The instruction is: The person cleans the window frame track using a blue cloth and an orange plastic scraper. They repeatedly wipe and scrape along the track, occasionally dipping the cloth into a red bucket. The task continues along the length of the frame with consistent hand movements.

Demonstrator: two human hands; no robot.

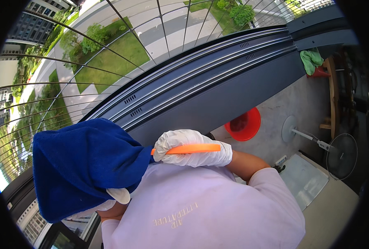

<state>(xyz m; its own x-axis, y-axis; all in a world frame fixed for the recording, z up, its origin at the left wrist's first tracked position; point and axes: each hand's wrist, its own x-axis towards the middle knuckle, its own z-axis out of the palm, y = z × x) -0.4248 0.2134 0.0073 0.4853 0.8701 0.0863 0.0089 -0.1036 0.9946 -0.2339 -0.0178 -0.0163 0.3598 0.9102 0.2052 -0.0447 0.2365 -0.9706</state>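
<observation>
A blue towel (91,165) hangs spread over and around my left hand (119,195), which wears a white glove. Only the thumb and part of the wrist show; the thumb lies over the towel's edge and the fingers are hidden beneath. My right hand (187,147), also in a white glove, is curled in front of my chest at the towel's narrow end. Along its fingers runs a flat orange strip (193,148); its far end disappears at the towel. Dark grey window-frame tracks (197,87) with bright metal rails lie just beyond both hands.
A safety net of thin cables (161,18) stands outside the tracks, high above lawns and paving. On the floor are a red bucket (249,124) with dark contents and a white standing fan (310,138). A green cloth (311,60) hangs near a wooden frame (333,93). A power strip (281,160) lies behind my right arm.
</observation>
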